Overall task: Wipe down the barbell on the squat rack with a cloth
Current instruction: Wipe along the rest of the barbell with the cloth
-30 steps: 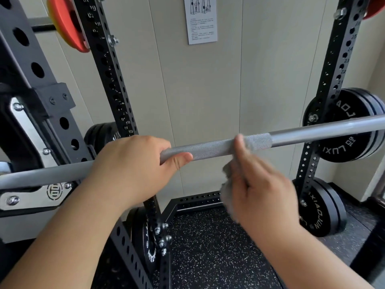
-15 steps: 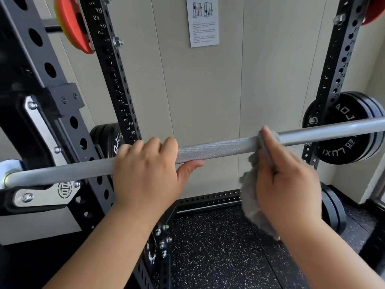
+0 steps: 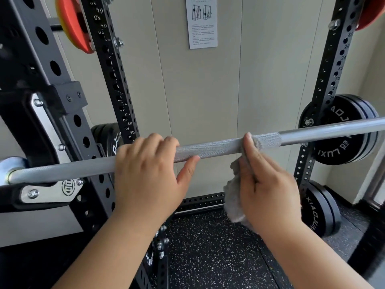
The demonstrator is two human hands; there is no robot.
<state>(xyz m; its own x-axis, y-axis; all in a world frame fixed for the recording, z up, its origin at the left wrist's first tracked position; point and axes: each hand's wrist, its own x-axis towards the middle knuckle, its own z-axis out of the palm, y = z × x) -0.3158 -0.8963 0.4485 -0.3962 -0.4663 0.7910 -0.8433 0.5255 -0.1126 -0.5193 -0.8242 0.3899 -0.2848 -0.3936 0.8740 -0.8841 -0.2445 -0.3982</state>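
Note:
A silver barbell (image 3: pixel 216 147) runs across the view, rising slightly to the right, its left end resting in a J-hook (image 3: pixel 48 190) on the black squat rack (image 3: pixel 116 84). My left hand (image 3: pixel 150 172) grips the bar left of centre, fingers over the top, thumb underneath. My right hand (image 3: pixel 264 182) presses a grey fuzzy cloth (image 3: pixel 234 197) against the knurled section of the bar, fingers extended along it. Most of the cloth hangs below the bar under my palm.
Black weight plates (image 3: pixel 343 130) hang on pegs of the right upright (image 3: pixel 333 76), with another plate (image 3: pixel 318 213) lower down. An orange plate (image 3: pixel 73 24) sits high on the left. A printed notice (image 3: pixel 202 21) is on the beige wall. Speckled black rubber flooring (image 3: pixel 208 253) lies below.
My right hand with the cloth slid right along the bar, then back left to the knurled section. My left hand stays gripped on the bar.

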